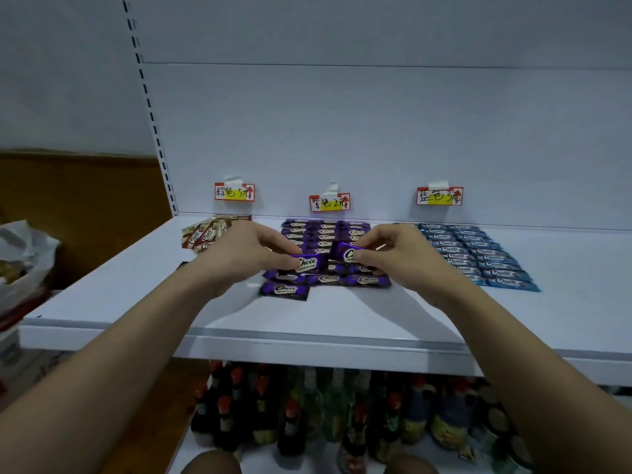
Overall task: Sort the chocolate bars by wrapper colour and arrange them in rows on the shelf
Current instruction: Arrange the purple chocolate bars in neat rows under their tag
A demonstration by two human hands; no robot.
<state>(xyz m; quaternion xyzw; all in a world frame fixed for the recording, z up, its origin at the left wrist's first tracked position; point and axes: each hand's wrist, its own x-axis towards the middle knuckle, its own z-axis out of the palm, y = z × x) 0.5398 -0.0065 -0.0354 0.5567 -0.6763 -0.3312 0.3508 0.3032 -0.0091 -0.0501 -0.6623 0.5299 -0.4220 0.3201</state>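
White shelf [342, 319] spanning the view, back panel behind. Along the back edge, three taped price tags [330, 202]. Toward the right end, blue bars [478, 254] in two neat rows running from back edge toward front. At the middle, purple bars [321, 234] in rows, with one loose purple bar [284, 289] nearest the front edge. Near the back left, a fanned cluster of brown-and-cream bars [205, 234]. Below the shelf, bottles [307, 412]. Off the left end, a white plastic bag [20, 254]. Left hand [239, 254] pinching a purple bar [307, 263] over the middle rows. Right hand [396, 254] pinching another purple bar [347, 252], just beside the first.
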